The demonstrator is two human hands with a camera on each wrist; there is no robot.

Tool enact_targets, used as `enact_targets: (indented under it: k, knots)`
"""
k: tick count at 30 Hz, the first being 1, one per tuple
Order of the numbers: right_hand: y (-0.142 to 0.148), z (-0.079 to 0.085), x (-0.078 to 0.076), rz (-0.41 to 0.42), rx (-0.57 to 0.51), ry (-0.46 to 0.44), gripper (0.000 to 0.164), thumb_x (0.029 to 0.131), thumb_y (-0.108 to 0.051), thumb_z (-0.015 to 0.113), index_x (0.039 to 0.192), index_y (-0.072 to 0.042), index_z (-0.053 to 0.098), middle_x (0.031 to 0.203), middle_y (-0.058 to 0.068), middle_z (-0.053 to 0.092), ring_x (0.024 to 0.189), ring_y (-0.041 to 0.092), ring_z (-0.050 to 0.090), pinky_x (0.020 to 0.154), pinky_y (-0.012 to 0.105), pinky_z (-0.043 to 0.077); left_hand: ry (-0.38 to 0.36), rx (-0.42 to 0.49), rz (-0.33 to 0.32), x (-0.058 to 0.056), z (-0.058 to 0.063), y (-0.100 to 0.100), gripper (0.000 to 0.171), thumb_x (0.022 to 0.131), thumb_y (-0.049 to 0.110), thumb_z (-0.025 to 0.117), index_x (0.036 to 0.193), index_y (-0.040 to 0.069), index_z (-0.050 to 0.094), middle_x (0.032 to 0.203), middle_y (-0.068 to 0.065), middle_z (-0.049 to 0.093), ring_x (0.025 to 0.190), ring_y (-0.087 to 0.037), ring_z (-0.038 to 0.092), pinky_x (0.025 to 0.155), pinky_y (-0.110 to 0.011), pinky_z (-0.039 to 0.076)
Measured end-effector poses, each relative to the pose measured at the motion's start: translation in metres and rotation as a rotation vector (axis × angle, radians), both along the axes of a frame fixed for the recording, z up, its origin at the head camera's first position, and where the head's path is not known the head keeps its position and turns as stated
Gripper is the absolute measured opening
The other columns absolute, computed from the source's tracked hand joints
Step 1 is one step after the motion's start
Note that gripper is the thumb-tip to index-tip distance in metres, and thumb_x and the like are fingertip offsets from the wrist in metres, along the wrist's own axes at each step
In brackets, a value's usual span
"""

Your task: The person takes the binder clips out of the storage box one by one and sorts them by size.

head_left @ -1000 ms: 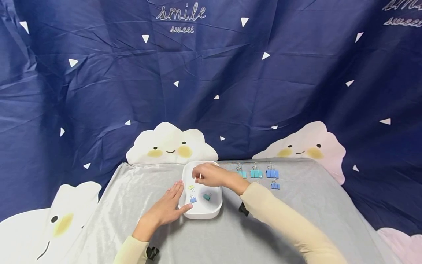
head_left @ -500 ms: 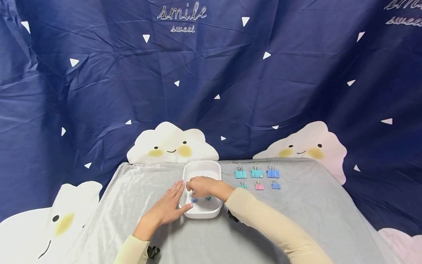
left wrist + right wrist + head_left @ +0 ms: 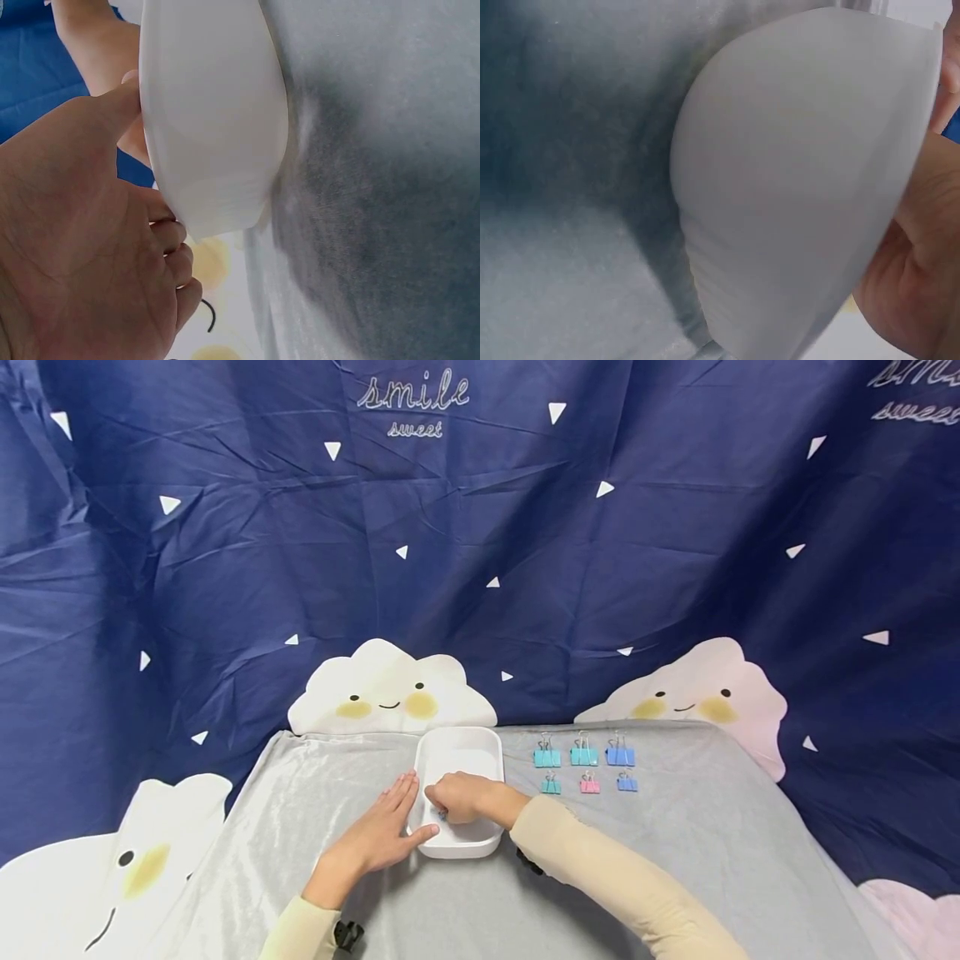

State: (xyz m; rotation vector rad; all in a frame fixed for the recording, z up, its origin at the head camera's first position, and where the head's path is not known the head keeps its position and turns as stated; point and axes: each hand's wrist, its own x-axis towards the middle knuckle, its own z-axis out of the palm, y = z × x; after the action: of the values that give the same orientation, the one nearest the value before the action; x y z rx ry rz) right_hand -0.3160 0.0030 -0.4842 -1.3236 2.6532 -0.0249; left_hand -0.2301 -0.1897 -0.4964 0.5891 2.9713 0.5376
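The left hand [image 3: 386, 827] rests along the left side of a white tray [image 3: 459, 850], fingers straight against its wall and thumb over the near corner. In the left wrist view, its thumb and fingertips meet the tray's rim. The right hand [image 3: 467, 797] reaches down inside the tray with curled fingers. Right at its fingertips shows a sliver of a small binder clip [image 3: 442, 815]; whether they pinch it I cannot tell. The rest of what lies under this hand is hidden. In the right wrist view, the tray wall hides the right fingertips.
Right of the tray, binder clips stand in two rows on the grey cloth [image 3: 600, 860]: two large teal clips [image 3: 547, 758] and a large blue clip [image 3: 620, 757] behind, small teal [image 3: 551, 786], pink clip [image 3: 590, 786] and small blue clip [image 3: 627, 784] in front. A dark blue curtain [image 3: 480, 527] hangs behind.
The right hand has moved from the far part of the tray toward its near left, now covering the yellow, blue and teal clips seen there earlier. The left hand has stayed put.
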Motion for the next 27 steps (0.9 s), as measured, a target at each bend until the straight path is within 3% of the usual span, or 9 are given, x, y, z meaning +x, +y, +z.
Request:
enact_targets:
  k: [7,13,21,27]
  knots:
    - [0.004,-0.002,-0.003,0.047,-0.09,0.038,0.013,0.092,-0.003,0.077,0.092,-0.016,0.075,0.091,-0.006,0.067,0.083,0.006,0.061,0.077,0.022,0.057,0.005,-0.01,0.005,0.0,-0.001,0.0,0.096,0.105,0.064,0.053,0.167,-0.004,0.024,0.178,-0.019,0.018,0.166,-0.037,0.017,0.136,-0.054,0.021]
    - [0.009,0.002,-0.006,0.101,-0.171,0.05,0.015,0.089,0.001,0.079,0.09,-0.014,0.081,0.092,-0.003,0.073,0.082,0.006,0.065,0.076,0.02,0.057,0.007,-0.007,0.007,0.001,-0.001,0.0,0.096,0.104,0.064,0.054,0.167,-0.004,0.025,0.178,-0.019,0.019,0.166,-0.037,0.018,0.136,-0.055,0.021]
    - [0.02,0.01,-0.009,0.091,-0.212,0.049,0.012,0.092,-0.003,0.08,0.095,-0.014,0.084,0.095,-0.004,0.076,0.088,0.007,0.068,0.084,0.02,0.059,-0.003,-0.016,0.006,0.002,0.0,0.001,0.097,0.105,0.064,0.053,0.167,-0.004,0.024,0.178,-0.02,0.018,0.166,-0.039,0.018,0.136,-0.055,0.021]
    - [0.033,0.019,-0.008,0.095,-0.296,0.06,0.007,0.093,-0.005,0.08,0.094,-0.011,0.083,0.091,-0.004,0.075,0.081,0.005,0.064,0.08,0.019,0.058,-0.004,-0.008,0.011,0.002,-0.001,0.0,0.097,0.104,0.065,0.053,0.167,-0.003,0.024,0.178,-0.018,0.018,0.166,-0.037,0.018,0.136,-0.055,0.021]
